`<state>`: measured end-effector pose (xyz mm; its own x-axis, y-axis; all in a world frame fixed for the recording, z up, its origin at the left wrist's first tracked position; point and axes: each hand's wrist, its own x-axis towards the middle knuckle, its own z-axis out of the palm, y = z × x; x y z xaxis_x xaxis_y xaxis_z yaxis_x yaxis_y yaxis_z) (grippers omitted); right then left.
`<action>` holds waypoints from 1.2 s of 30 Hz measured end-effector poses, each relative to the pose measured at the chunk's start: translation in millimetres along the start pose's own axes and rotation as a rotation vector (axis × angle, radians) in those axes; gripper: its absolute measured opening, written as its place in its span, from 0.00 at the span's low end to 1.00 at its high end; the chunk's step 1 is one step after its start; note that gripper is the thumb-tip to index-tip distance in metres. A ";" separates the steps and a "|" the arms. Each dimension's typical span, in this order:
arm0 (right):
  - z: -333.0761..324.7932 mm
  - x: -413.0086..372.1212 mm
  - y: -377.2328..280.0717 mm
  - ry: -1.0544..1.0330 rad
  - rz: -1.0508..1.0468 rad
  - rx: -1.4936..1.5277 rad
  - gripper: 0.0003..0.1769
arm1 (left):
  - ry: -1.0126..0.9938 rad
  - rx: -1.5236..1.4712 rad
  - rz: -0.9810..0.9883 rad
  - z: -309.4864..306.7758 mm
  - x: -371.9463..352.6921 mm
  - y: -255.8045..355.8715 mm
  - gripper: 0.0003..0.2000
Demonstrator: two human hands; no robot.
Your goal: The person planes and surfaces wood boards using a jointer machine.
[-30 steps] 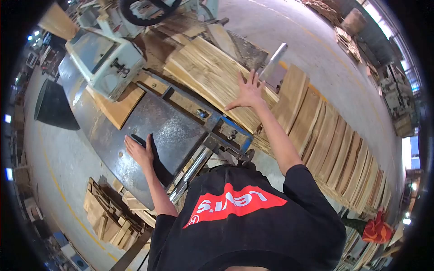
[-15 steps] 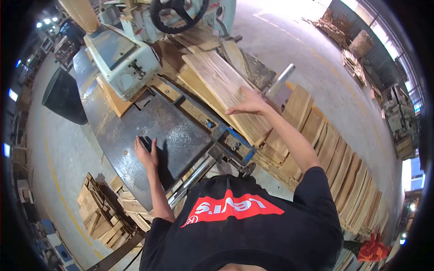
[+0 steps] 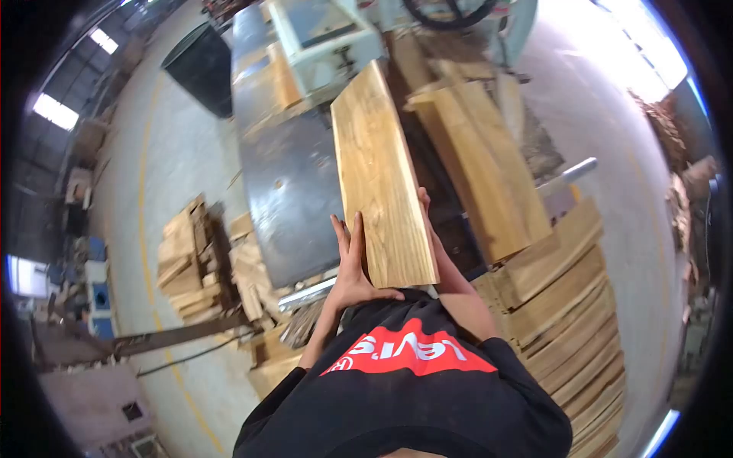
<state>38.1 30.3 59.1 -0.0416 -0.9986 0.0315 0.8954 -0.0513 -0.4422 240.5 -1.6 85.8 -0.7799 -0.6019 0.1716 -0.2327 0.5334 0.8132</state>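
Observation:
A wooden plank (image 3: 382, 175) with visible grain is held lengthwise in front of my chest, its far end reaching toward the machine head. My left hand (image 3: 355, 271) grips its near left corner, fingers along the edge and thumb at the near end. At the right edge my right hand (image 3: 427, 210) has hold of the plank, most of it hidden behind the wood. Beneath and left of the plank lies the dark metal machine table (image 3: 294, 198). Another wooden plank (image 3: 489, 168) rests to the right.
A pale green machine head (image 3: 324, 46) stands over the table's far part, with a black handwheel (image 3: 450, 15) beyond. Stacked boards (image 3: 569, 336) line the right side. Wood offcuts (image 3: 187, 263) are piled at left, and a black bin (image 3: 200, 69) stands farther back.
My right hand has lifted the top plank off the right-hand stack and brought it left over the table. My left hand has come off the table onto the plank. The view has shifted.

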 end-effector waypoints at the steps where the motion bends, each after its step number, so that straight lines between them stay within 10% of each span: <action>1: -19.3 3.4 23.5 -0.098 0.011 0.158 0.60 | 0.023 -0.006 -0.086 -8.9 -13.9 -5.3 0.88; 6: -21.6 -5.0 31.4 0.235 0.318 0.122 0.45 | 0.159 0.027 -0.326 -14.8 -61.1 -29.9 0.81; 10: -53.0 -6.5 32.8 0.524 0.196 -0.602 0.21 | 0.195 0.212 -0.446 -6.7 -64.5 -19.1 0.76; 13: -27.7 -17.7 29.7 0.650 -0.382 -1.286 0.21 | 0.254 0.239 -0.385 9.7 -57.9 -28.8 0.76; 17: -16.3 -30.0 25.9 0.410 -0.607 -1.993 0.26 | 0.347 0.279 -0.258 52.2 -44.4 -59.3 0.76; 21: -43.9 -33.9 37.0 0.184 -0.360 -1.907 0.31 | 0.348 0.372 -0.221 70.6 -22.3 -72.0 0.77; 36: -75.5 69.8 31.5 0.423 -0.623 -1.898 0.21 | 0.338 0.487 -0.048 27.7 69.8 -141.4 0.79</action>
<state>30.0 -41.7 -20.3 -0.4267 -0.7708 0.4731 -0.7580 0.0194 -0.6520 202.8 -102.6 -32.5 -0.5528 -0.7449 0.3735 -0.5649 0.6645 0.4892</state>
